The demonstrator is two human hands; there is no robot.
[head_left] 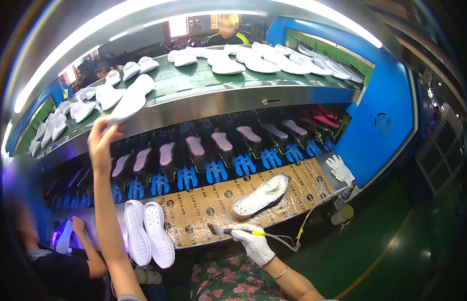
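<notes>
We've 1 sole [133, 99], 1 brush [226, 232]
L fingers [98, 128] pinch sole; R fingers [240, 234] grip brush; 2 outsoles [159, 236] near L.

Repeated dark lettering [199, 219] on brown board [218, 204], round dark emblem [382, 124] on blue panel [380, 95]

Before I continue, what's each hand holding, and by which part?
Left hand: a white sole, by its near end. Right hand: the brush, by its handle.
</notes>
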